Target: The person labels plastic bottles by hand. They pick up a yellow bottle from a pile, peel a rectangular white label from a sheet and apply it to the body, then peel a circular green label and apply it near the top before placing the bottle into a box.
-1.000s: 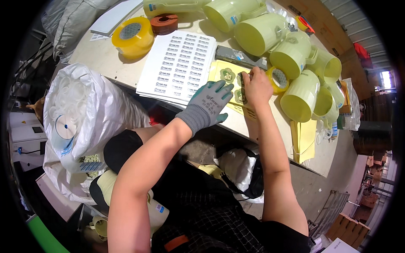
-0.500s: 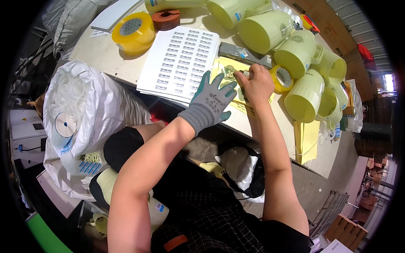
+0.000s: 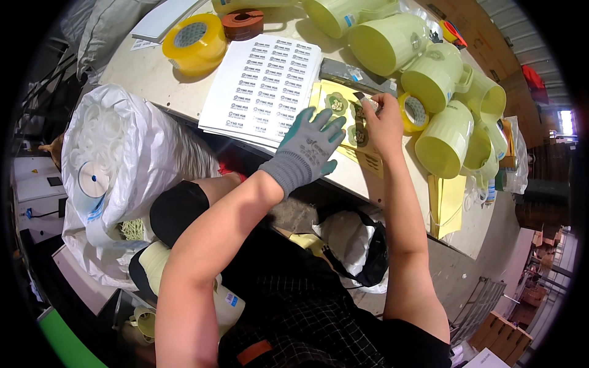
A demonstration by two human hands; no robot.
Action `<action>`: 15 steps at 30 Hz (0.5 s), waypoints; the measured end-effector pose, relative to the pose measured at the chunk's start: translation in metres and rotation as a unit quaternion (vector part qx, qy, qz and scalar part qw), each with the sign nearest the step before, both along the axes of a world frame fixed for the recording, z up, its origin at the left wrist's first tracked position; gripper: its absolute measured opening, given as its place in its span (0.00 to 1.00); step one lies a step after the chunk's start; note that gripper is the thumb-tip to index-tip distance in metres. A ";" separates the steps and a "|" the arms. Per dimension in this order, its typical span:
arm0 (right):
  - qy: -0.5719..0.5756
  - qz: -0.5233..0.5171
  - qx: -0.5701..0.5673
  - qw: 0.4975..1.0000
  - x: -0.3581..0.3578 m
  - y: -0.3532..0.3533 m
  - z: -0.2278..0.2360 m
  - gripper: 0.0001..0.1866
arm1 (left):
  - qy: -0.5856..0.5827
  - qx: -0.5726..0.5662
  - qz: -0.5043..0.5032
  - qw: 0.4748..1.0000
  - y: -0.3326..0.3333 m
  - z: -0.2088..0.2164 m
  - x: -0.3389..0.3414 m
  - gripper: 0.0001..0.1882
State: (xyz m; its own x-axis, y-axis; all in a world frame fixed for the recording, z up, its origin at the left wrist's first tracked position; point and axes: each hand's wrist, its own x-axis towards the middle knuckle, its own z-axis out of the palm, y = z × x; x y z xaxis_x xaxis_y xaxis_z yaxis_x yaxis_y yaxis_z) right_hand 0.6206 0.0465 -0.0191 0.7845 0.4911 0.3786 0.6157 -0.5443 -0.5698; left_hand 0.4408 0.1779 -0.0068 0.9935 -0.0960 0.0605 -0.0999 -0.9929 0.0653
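Note:
My left hand (image 3: 308, 146), in a grey and green glove, lies flat with fingers spread, on the near-left part of a yellow sticker sheet (image 3: 345, 89). Round green flower stickers (image 3: 336, 103) show on that sheet. My bare right hand (image 3: 386, 124) is above its right side, thumb and fingers pinched on a sticker (image 3: 360, 97) whose dark, curled edge stands up from the sheet. My fingers hide most of that sticker, and I cannot tell if it is fully off the backing.
Several pale green jugs (image 3: 445, 140) lie at the right, beside a tape roll (image 3: 415, 111). A grey box (image 3: 353, 75) sits behind the sheet. White label sheets (image 3: 236, 92) and a larger yellow tape roll (image 3: 195, 46) are at left. A white sack (image 3: 147, 141) stands beside the table.
My right hand has shifted slightly right, with the sticker's dark edge now lifted beside its fingertips. More of the flower stickers shows. My left hand has barely moved.

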 end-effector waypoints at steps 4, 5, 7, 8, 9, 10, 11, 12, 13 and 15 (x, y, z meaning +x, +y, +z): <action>0.157 0.047 -0.019 0.986 -0.020 -0.010 0.011 0.10 | 0.031 -0.023 -0.003 0.999 -0.005 0.003 -0.002 0.34; 0.066 0.066 -0.036 0.995 -0.025 -0.013 0.012 0.10 | 0.018 -0.022 -0.001 1.000 -0.007 0.002 -0.005 0.34; -0.116 0.104 -0.069 0.985 -0.034 -0.018 0.011 0.10 | -0.008 -0.032 0.009 0.999 -0.010 -0.003 -0.011 0.33; -0.142 0.112 -0.056 0.982 -0.038 -0.021 0.008 0.10 | -0.020 -0.044 0.016 0.999 -0.011 -0.007 -0.013 0.32; -0.151 0.127 -0.059 0.978 -0.043 -0.023 0.005 0.10 | -0.032 -0.056 0.024 0.998 -0.011 -0.011 -0.016 0.32; -0.162 0.141 -0.063 0.975 -0.048 -0.025 0.003 0.10 | -0.025 -0.055 0.025 0.998 -0.013 -0.010 -0.016 0.32; -0.173 0.154 -0.067 0.970 -0.051 -0.026 0.001 0.09 | -0.018 -0.054 0.025 0.998 -0.015 -0.008 -0.015 0.31; -0.170 0.150 -0.066 0.972 -0.052 -0.028 0.000 0.10 | -0.011 -0.053 0.026 0.998 -0.016 -0.007 -0.014 0.31; -0.164 0.150 -0.061 0.973 -0.053 -0.028 0.000 0.10 | -0.013 -0.053 0.027 0.998 -0.017 -0.008 -0.015 0.31; -0.150 0.151 -0.051 0.976 -0.055 -0.029 -0.001 0.10 | -0.017 -0.052 0.029 0.998 -0.017 -0.009 -0.017 0.31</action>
State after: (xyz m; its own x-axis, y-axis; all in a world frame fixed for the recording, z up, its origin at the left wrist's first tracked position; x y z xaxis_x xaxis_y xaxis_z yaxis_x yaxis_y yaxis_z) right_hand 0.5660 0.0177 -0.0197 0.4597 0.7298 0.5060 0.8875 -0.3573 -0.2910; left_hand 0.4239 0.1612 -0.0158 0.9944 -0.0292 0.1016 -0.0459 -0.9850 0.1665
